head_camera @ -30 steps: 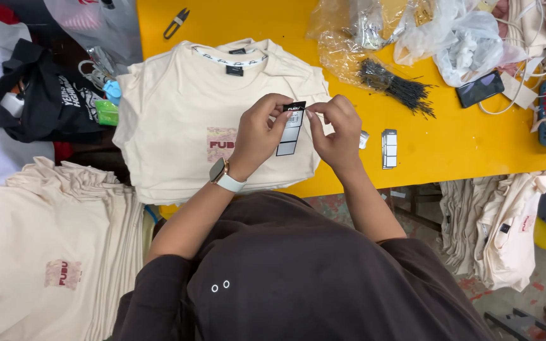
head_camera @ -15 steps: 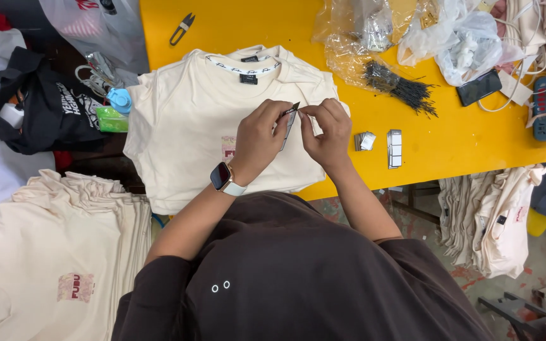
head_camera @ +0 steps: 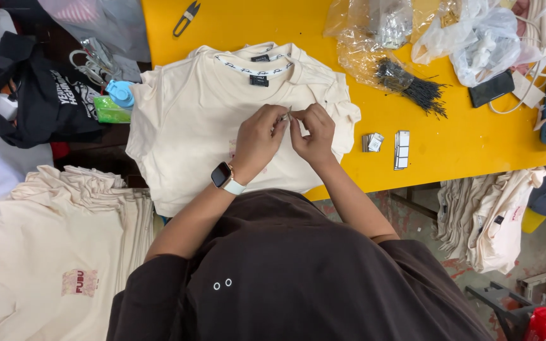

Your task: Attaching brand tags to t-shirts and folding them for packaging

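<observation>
The yellow worktop carries a stack of cream T-shirts, folded with the collar away from the person. A second, larger pile of cream shirts lies lower, at the person's left, beside a black bag.

Since a second ago, the hang tag that was held up flat, its black-and-white face showing, has been turned edge-on and nearly swallowed by the fingers; only a thin pale sliver shows. The hands have drawn closer together and sit a little higher over the top shirt's chest.

The left hand, a smartwatch on its wrist, is closed in a narrow pinch on the tag; the right hand pinches it from the other side, fingertips touching those of the left. The tag stands between both thumbs, just above the shirt.

To the right lie a bundle of black tag fasteners, a strip of small tags and a smaller stack. A thread snip lies at the far edge.
</observation>
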